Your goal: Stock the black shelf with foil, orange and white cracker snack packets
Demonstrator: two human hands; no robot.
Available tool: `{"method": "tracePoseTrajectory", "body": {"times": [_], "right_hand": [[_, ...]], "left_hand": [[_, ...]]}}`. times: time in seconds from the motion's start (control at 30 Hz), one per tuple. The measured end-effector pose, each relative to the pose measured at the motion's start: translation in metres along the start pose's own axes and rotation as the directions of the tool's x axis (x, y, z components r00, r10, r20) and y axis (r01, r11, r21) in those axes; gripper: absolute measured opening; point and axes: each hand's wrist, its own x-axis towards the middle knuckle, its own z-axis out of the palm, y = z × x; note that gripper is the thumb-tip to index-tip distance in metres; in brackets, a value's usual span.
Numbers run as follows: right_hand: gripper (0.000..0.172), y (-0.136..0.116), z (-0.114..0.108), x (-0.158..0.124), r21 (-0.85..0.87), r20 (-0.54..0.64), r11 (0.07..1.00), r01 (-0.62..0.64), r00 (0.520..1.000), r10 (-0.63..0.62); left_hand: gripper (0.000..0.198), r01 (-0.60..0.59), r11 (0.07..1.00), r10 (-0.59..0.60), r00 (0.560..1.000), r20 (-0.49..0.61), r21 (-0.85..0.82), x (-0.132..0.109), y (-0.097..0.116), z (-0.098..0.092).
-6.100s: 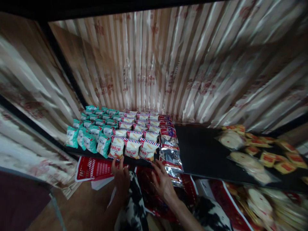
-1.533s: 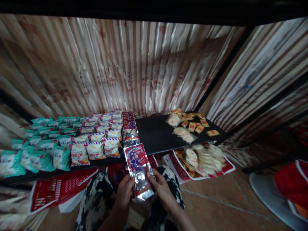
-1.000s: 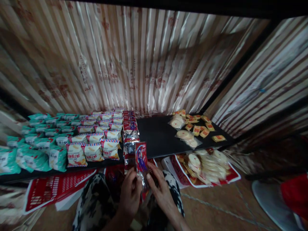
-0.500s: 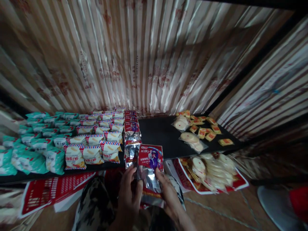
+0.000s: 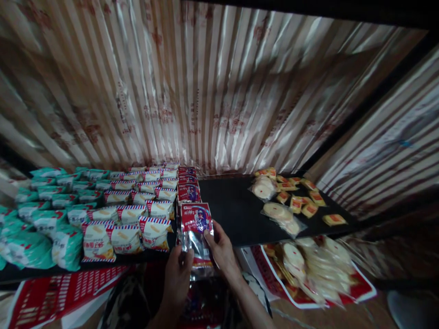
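Our left hand (image 5: 178,274) pinches the foil packet's (image 5: 196,228) lower edge, our right hand (image 5: 219,246) its side, at the shelf (image 5: 236,214) front. We should lay it flat, overlapping the red row (image 5: 188,183), square beside the striped packets (image 5: 154,214).

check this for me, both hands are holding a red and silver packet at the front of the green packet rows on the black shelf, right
Not quite. The head view shows the left hand and right hand holding the red and silver packet at the front of the row of red and silver packets, not the green packets, which lie far to the left on the black shelf.
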Motion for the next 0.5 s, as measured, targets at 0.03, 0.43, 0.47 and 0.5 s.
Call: {"method": "tracePoseTrajectory", "body": {"times": [0.03,0.43,0.47,0.5], "right_hand": [[0.054,0.002,0.002,0.007,-0.051,-0.015,0.998,0.031,0.999,-0.032],[0.036,0.011,0.011,0.035,-0.441,0.017,0.858,0.263,0.958,-0.285],[0.033,0.012,0.011,0.035,-0.466,0.015,0.841,0.276,0.953,-0.304],[0.032,0.013,0.011,0.036,-0.488,0.011,0.825,0.284,0.948,-0.319]], "left_hand": [[0.049,-0.004,1.0,0.004,1.0,-0.015,-0.003,0.004,0.003,0.002],[0.056,-0.214,0.969,0.229,0.966,-0.12,0.126,0.031,-0.027,0.009],[0.055,-0.24,0.956,0.263,0.957,-0.123,0.171,0.032,-0.028,0.009],[0.055,-0.261,0.941,0.291,0.949,-0.122,0.213,0.033,-0.028,0.009]]}}
